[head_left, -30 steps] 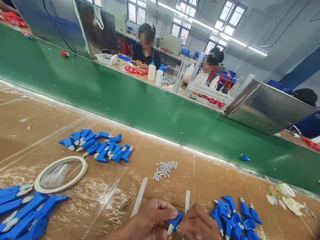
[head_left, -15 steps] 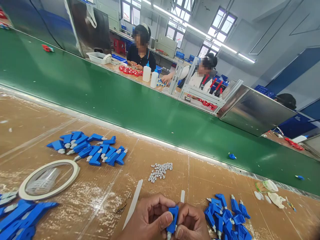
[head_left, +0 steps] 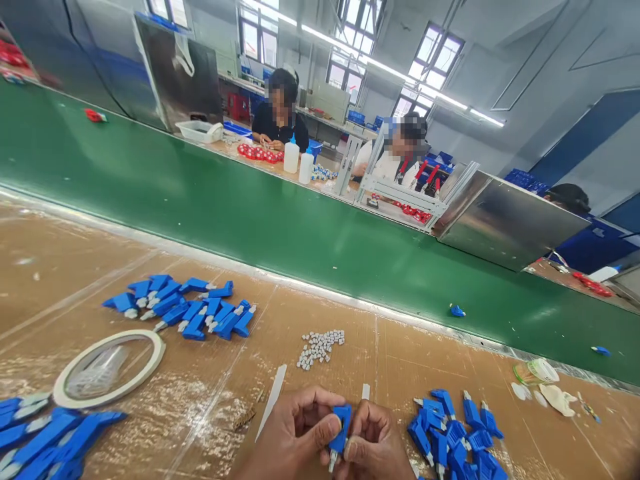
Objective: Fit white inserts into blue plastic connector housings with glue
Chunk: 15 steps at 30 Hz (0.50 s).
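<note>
A blue plastic part (head_left: 341, 427) with a grey tip pointing down is held at the bottom centre. My left hand (head_left: 305, 430) grips it from the left, thumb across its front and forefinger along its top. On the other side my right hand (head_left: 375, 440) is closed, its thumb and finger pressed to the part's lower right edge; whether a small piece is also pinched there is hidden. Just beyond the hands lies a cluster of small grey pieces (head_left: 320, 348). A pile of similar blue parts (head_left: 455, 433) is to the right of my right hand.
More blue parts lie in a pile (head_left: 185, 307) at left and another (head_left: 55, 437) at lower left. A tape roll (head_left: 159, 360) encircles clear plastic. A small jar (head_left: 535, 371) lies at right. Beyond runs a green conveyor belt (head_left: 240, 220), with two people seated across it.
The blue part has tilted slightly in my hands, its grey tip swinging left. My view has shifted a little. Across the belt, one person's arm has drawn back from the small parts.
</note>
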Available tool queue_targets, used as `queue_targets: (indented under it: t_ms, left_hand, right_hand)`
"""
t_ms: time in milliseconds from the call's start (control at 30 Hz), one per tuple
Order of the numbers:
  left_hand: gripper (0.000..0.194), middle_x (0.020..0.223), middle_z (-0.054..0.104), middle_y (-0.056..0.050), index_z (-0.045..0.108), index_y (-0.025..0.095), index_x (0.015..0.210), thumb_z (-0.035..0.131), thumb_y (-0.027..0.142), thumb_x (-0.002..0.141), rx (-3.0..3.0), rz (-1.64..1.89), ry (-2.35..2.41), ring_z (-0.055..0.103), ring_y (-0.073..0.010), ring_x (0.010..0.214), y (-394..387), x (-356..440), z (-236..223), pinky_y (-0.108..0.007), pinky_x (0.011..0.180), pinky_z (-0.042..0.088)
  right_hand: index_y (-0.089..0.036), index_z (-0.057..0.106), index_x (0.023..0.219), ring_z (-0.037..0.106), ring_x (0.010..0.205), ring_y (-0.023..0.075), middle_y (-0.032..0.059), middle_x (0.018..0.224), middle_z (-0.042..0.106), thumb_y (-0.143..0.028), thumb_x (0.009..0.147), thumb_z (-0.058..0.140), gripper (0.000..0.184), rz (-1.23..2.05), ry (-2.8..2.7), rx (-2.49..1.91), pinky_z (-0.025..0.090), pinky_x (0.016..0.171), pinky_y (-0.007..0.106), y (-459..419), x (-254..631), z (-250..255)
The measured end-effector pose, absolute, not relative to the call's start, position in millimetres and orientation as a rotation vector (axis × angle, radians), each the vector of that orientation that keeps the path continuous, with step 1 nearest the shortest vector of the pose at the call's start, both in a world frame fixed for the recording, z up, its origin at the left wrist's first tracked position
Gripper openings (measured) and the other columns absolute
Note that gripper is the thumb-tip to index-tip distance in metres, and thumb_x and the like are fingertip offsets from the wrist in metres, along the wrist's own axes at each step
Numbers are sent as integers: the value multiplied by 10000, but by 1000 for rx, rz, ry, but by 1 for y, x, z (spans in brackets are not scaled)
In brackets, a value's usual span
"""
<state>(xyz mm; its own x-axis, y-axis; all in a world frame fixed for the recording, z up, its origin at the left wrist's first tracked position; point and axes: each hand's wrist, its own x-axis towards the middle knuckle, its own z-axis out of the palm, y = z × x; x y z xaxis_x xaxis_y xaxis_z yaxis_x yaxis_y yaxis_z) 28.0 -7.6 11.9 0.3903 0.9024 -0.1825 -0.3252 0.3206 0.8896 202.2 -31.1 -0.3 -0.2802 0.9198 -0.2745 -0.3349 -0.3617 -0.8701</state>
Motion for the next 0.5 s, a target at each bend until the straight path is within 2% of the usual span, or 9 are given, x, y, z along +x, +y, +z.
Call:
queue_targets:
  t_ms: [100,200,267,367,433,500]
  left_hand:
    - [525,595,676,-26,715,147,900,704,622,678,951,1112,1064,582,-150,464,26,3,15,-261,468,465]
    - [494,592,666,-16,712,155,867,647,602,665,1059,1365,1487,598,-181,508,61,-24,17,-302,531,505]
    - [444,628,692,-39,726,165,829,600,563,677,1257,1300,1661,632,-216,577,73,-32,12,-342,604,532]
    - [372,805,776,-81,751,201,837,505,469,757,1564,1094,1633,701,-257,754,75,-27,-2,-377,751,550]
    - [354,945,791,-86,753,222,865,456,406,803,1682,1025,1599,712,-265,903,72,-21,-9,-380,848,533]
    - [364,1012,782,-89,744,224,915,421,375,839,1727,982,1642,702,-264,962,69,-18,-11,-378,883,516]
  right_hand:
    - [-168,544,654,576,341,56,-38,573,641,-492,586,906,491,1763,-857,-912,316,281,87,-29,213,-3]
    - [-171,545,658,448,307,4,-57,583,593,-501,669,856,454,1700,-819,-841,283,273,84,-27,224,-2]
    - [-169,544,641,385,313,-4,-61,568,567,-483,701,837,434,1649,-840,-886,253,264,84,-26,228,2]
    - [-163,539,613,365,341,6,-65,531,533,-512,653,860,475,1646,-910,-999,248,277,92,-25,229,10]
    - [-163,538,606,375,357,14,-65,520,524,-521,618,877,493,1647,-938,-1046,260,289,99,-24,228,13]
    - [-166,533,605,366,359,15,-65,518,520,-530,607,878,502,1633,-943,-1059,248,291,104,-24,228,14]
